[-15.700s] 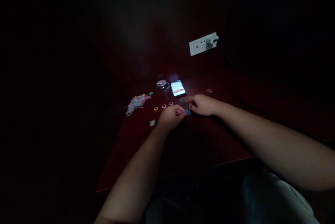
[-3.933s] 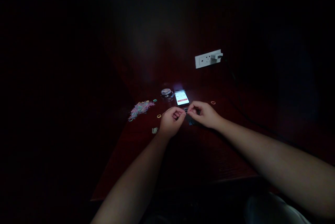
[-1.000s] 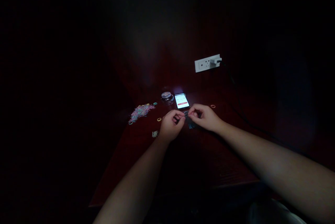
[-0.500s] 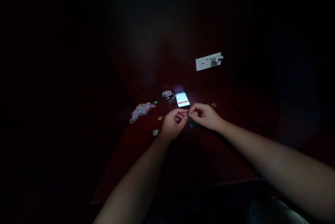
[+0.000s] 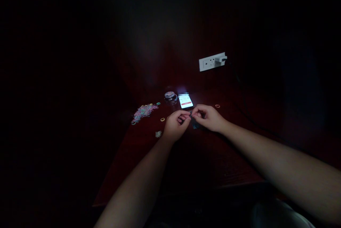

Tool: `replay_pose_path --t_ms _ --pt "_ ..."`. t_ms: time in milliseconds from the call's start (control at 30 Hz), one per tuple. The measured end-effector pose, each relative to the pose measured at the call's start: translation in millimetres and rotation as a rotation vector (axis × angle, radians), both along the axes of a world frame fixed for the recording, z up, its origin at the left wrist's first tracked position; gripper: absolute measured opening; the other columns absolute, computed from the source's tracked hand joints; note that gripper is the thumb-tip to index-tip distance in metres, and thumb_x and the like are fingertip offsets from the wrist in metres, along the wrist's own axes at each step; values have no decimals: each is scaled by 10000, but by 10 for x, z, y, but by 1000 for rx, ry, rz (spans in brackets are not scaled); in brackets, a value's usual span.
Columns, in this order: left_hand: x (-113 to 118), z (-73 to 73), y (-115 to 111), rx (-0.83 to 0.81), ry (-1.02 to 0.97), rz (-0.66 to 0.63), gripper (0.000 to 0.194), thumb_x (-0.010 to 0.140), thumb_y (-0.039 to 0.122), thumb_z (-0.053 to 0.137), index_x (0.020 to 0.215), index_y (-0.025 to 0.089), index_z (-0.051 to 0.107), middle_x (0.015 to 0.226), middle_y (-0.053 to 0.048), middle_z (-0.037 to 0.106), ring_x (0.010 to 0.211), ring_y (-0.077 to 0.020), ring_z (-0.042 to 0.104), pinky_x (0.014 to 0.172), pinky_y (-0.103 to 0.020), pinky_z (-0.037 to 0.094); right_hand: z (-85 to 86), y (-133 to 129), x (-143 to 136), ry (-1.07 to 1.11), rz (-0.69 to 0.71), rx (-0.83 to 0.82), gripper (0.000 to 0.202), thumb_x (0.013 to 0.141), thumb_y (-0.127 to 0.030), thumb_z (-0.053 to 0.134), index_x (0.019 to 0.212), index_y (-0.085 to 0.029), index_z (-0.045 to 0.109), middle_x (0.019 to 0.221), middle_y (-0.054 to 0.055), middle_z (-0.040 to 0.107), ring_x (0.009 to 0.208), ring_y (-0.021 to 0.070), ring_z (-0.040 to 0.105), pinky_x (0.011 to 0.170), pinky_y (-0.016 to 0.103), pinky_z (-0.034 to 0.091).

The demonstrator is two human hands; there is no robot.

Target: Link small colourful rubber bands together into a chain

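Over the dark red table, my left hand (image 5: 176, 124) and my right hand (image 5: 207, 116) meet fingertip to fingertip, each in a pinch. Something small and dark shows between the fingertips, too small to name. Beneath my right hand lies a dark bluish bundle (image 5: 195, 125). Just beyond the hands a lit phone (image 5: 186, 101) rests on the table. To the left lies a pile of pastel loops (image 5: 144, 113). A yellow loop (image 5: 162, 119) and a small pale bunch (image 5: 158, 134) are beside my left hand.
A round clear container (image 5: 171, 97) stands left of the phone. One pink loop (image 5: 217, 106) lies right of my right hand. On the wall, a white socket panel (image 5: 212, 62) holds a plug, with a dark cable running down the right side. The table's front edge (image 5: 234, 186) is near me.
My left fingers have shifted slightly at the pinch. Both hands otherwise stay in nearly the same place, and the objects on the table have not moved.
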State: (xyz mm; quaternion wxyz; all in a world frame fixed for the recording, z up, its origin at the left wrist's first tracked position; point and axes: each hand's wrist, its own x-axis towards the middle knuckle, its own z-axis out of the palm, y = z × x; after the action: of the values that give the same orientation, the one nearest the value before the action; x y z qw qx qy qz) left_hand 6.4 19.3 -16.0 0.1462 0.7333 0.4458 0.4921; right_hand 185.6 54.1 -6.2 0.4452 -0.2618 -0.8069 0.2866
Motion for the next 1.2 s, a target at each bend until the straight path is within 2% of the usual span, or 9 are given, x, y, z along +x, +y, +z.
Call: replay_pose_path --t_ms 200,400,500,633,967,1200 --pt "-4 12 -7 5 17 14 116 801 210 618 899 169 664 826 -39 684 723 -120 607 635 -233 467 3 0 -6 26 1 -32 95 786 -196 535 833 -145 599 668 0 525 552 101 429 520 238 355" --pt "-3 29 -19 10 35 28 79 787 217 634 845 168 658 785 -21 677 700 -116 603 633 -229 457 8 -42 -19 21 122 -108 204 758 -261 637 912 -153 560 717 -7 518 558 93 433 503 226 360" --pt "-3 26 -18 6 31 32 79 787 233 639 832 169 652 781 -18 676 693 -113 599 633 -229 456 11 -40 -16 6 91 -92 158 793 -290 619 855 -154 569 647 -21 491 559 100 433 512 229 359" --pt "-1 15 -15 3 16 39 95 791 257 639 827 170 638 786 -20 669 699 -114 593 631 -231 455 16 -14 -7 -23 31 -38 125 823 -263 573 775 -149 593 654 -3 513 574 106 443 534 238 364" --pt "5 29 -36 -29 -53 -14 174 792 158 590 966 165 599 903 -47 686 744 -106 610 646 -215 461 -26 21 -16 -28 -6 -6 123 828 -251 562 833 -145 624 686 12 563 586 113 465 542 237 385" --pt "8 15 -12 -30 -34 4 133 781 177 619 913 166 627 870 -35 684 708 -100 601 622 -211 450 -17 26 -13 -38 -5 0 130 830 -234 548 857 -138 632 719 27 583 601 120 485 553 243 395"
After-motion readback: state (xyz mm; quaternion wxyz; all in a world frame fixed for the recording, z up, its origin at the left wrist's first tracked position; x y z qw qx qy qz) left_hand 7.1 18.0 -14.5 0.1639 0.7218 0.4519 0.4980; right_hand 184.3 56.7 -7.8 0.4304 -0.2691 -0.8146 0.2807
